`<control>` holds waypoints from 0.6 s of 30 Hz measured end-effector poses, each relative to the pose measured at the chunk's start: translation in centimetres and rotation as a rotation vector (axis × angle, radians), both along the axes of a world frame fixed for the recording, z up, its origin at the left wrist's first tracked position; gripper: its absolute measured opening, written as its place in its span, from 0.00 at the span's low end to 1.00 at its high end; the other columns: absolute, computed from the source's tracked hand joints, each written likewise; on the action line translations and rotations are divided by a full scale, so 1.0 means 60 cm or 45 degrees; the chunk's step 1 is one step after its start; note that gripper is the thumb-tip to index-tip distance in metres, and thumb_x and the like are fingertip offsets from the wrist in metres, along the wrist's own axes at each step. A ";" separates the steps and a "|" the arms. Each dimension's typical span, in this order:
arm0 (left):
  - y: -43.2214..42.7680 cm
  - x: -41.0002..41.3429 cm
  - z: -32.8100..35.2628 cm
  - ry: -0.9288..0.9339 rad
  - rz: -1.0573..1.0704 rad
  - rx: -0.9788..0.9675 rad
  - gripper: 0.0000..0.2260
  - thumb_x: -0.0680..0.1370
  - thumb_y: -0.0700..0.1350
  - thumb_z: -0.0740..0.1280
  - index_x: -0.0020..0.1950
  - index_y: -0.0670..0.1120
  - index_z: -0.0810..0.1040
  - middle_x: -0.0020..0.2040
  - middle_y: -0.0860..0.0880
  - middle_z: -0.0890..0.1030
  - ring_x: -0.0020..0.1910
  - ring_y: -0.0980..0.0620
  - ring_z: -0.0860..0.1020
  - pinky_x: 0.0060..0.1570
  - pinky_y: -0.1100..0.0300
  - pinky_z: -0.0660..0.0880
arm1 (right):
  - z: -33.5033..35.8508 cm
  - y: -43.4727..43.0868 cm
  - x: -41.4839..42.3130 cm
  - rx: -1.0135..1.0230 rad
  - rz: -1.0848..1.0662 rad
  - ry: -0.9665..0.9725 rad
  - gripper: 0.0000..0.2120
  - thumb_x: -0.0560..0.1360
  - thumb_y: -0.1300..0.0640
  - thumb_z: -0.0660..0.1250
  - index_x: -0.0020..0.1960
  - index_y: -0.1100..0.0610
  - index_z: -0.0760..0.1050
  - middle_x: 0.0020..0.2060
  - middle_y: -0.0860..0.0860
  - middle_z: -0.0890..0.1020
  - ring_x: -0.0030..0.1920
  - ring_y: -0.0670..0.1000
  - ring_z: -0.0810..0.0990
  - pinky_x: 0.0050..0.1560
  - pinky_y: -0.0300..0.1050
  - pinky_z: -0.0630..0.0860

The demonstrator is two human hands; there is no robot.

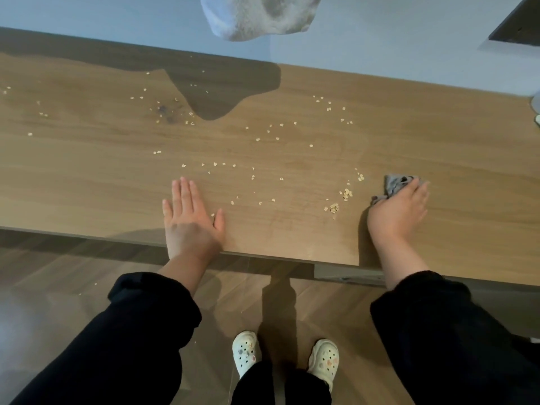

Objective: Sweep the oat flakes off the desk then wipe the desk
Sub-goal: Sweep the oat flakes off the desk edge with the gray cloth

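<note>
Blk sleeves [140,331], desk [438,141] w/ pale scattered oat flakes [346,193].

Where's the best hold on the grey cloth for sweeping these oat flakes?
Grip its bunched middle from above, coming from the near edge: the grey cloth lies crumpled low on the desk, and the right hand covers it that way.

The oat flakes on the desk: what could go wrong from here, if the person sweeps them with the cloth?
1. The oat flakes lie scattered wide, some far to the left and near the wall. The small grey cloth held by the right hand may miss some.
2. The left hand lies flat on the desk, not cupped below its edge, so swept flakes would likely fall to the floor, where a few seem to lie already.
</note>
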State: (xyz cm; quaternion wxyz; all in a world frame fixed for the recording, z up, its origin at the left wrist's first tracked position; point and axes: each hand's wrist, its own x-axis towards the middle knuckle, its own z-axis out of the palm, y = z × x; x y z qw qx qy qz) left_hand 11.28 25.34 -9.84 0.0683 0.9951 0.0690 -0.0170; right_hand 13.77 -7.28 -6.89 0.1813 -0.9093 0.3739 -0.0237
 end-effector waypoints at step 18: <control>-0.003 0.002 0.007 0.037 -0.002 0.017 0.39 0.77 0.62 0.45 0.76 0.33 0.53 0.77 0.35 0.55 0.77 0.39 0.53 0.73 0.41 0.52 | 0.002 0.070 -0.043 0.031 0.180 -0.006 0.38 0.76 0.63 0.63 0.79 0.58 0.46 0.79 0.55 0.46 0.78 0.56 0.46 0.78 0.54 0.46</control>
